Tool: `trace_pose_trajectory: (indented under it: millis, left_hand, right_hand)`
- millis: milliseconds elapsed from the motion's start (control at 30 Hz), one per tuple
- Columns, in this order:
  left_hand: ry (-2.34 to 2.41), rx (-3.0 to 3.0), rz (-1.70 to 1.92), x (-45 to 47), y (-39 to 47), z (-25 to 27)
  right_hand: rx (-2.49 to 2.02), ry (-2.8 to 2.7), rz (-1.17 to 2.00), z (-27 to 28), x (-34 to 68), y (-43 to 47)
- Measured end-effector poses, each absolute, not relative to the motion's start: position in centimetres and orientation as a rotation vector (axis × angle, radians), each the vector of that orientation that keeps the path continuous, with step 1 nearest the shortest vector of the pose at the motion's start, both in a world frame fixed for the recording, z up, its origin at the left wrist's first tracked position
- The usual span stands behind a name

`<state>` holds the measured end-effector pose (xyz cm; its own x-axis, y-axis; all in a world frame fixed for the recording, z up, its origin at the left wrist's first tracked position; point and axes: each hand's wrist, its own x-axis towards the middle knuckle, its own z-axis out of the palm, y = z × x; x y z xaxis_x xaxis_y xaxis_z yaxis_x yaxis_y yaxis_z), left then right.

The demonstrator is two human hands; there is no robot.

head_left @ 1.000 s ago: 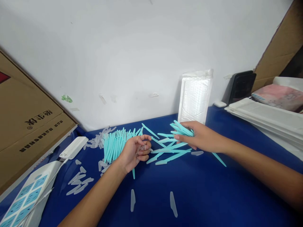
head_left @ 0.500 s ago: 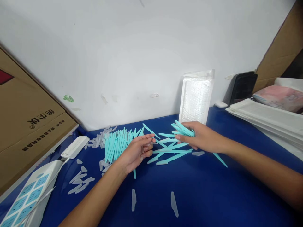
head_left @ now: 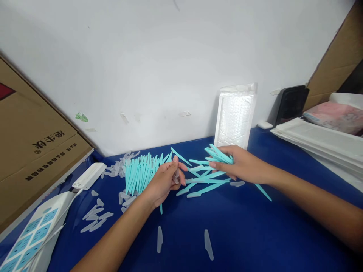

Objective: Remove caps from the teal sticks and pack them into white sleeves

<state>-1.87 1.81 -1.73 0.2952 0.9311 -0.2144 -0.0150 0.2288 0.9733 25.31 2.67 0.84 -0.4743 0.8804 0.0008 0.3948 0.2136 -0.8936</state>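
Turquoise plastic fills your right hand: thumb and fingers grasp a fanned bundle of slim, knife-shaped turquoise plastic sticks, their free ends pointing up and to the left. Holding them by one end probably leaves the other ends exposed towards your other hand. Your left hand is curled with the thumb raised, pinching small, blade-shaped translucent plastic covers against the fingers; I cannot tell how many, since the fingers hide part of them.

Loose turquoise sticks lie crossed on the glossy blue tabletop between and below your hands, likely because both can reach them there. Beyond your left wrist, a dense row of turquoise sticks lies side by side, an arrangement that seems to keep them aligned. A heap of frosted covers sits just left of that row, probably grouped for that hand. Further back, a shiny silver padded pouch leans upright against the white wall, which likely saves table space.
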Motion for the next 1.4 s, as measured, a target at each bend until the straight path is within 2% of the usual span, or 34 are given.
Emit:
trace_pose_trajectory:
  millis: [567, 1400]
  left_hand:
    - [1.008, 1.075, 0.878, -1.7, 1.37, -1.16]
    - [0.983, 1.168, 0.975, -0.93, 1.0, -1.92]
  right_hand:
    - [-1.179, -1.97, 1.191, 0.69, 25.31, 2.7]
    - [-1.082, -1.953, 1.375, 0.34, 24.94, 2.32]
